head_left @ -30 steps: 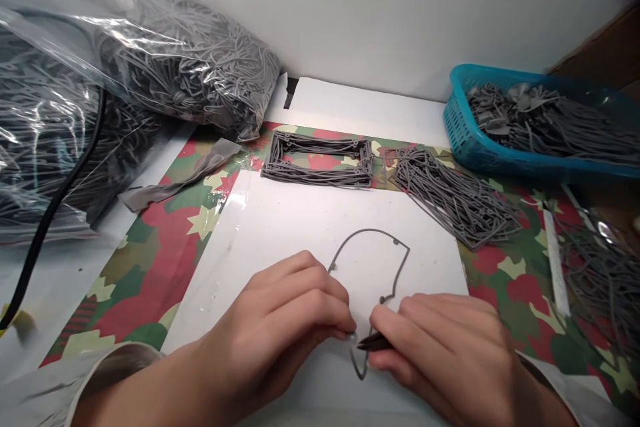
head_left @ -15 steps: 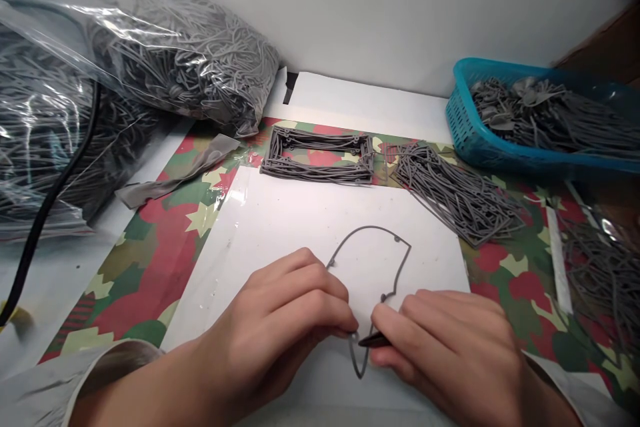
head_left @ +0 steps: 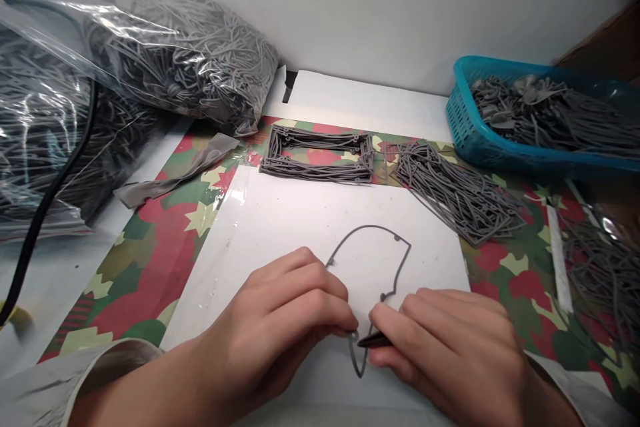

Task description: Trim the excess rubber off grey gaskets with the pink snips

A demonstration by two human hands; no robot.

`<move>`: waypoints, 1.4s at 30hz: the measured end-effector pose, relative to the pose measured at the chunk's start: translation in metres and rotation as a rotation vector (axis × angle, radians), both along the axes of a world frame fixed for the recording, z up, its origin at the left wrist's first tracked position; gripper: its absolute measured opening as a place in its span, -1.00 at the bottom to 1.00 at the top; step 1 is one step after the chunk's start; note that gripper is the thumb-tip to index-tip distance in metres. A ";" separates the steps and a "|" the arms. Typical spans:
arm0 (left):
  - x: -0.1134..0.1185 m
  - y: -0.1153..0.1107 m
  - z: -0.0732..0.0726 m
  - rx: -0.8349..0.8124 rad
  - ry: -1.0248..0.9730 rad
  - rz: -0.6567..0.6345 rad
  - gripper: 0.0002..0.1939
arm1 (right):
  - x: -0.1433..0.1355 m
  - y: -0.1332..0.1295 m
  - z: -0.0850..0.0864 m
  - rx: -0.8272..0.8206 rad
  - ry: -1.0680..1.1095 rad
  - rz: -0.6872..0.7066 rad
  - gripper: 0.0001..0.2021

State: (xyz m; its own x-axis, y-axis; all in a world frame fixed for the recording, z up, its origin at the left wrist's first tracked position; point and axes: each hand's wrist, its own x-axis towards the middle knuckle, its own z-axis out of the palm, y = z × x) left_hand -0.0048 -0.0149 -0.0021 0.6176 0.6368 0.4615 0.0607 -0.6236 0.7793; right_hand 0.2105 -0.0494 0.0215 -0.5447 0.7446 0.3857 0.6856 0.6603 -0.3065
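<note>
A thin grey rubber gasket (head_left: 371, 227), a loop with small eyelets, lies partly on the white sheet (head_left: 280, 213) and bends up between my hands. My left hand (head_left: 300, 307) is closed, thumb and fingertips pinching the gasket near a small eyelet (head_left: 354, 335). Closed around a dark pointed tool that looks like tweezers (head_left: 373, 340) is my right hand (head_left: 445, 340). The tool's tip is beside the pinched eyelet, and I cannot tell if it touches. Most of the tool is hidden in the right hand. A short gasket loop hangs below the fingertips.
Behind the sheet sits a rectangular stack of grey gaskets (head_left: 316, 173), with a loose gasket pile (head_left: 455, 193) to its right. A blue basket (head_left: 460, 107) holds more grey parts. Clear bags of grey strips (head_left: 190, 47) and a black cable (head_left: 55, 187) are at left.
Almost nothing differs. Both hands keep their grip on the gasket and the tool, and the view has shifted very slightly.
</note>
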 end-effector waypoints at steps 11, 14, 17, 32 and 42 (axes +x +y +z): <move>0.002 0.000 0.000 -0.006 -0.009 0.000 -0.80 | 0.001 -0.001 0.000 -0.010 -0.021 0.000 -0.71; 0.002 0.000 0.001 0.012 0.002 0.005 -0.80 | 0.001 -0.001 -0.001 0.000 -0.030 -0.005 -0.71; 0.002 0.000 0.002 0.027 0.011 0.005 -0.81 | 0.001 0.000 0.000 -0.001 -0.035 -0.002 -0.72; 0.002 -0.001 0.004 0.061 0.024 0.021 -0.84 | 0.000 -0.001 0.001 -0.005 -0.003 -0.004 -0.72; 0.003 0.000 0.007 0.098 0.053 0.065 -0.89 | 0.002 -0.001 0.003 -0.013 0.012 0.003 -0.78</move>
State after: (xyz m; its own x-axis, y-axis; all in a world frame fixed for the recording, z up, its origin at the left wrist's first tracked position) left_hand -0.0023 -0.0154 0.0053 0.6021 0.6295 0.4911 0.1429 -0.6901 0.7094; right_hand 0.2124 -0.0501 0.0245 -0.5426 0.7476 0.3830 0.6794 0.6587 -0.3232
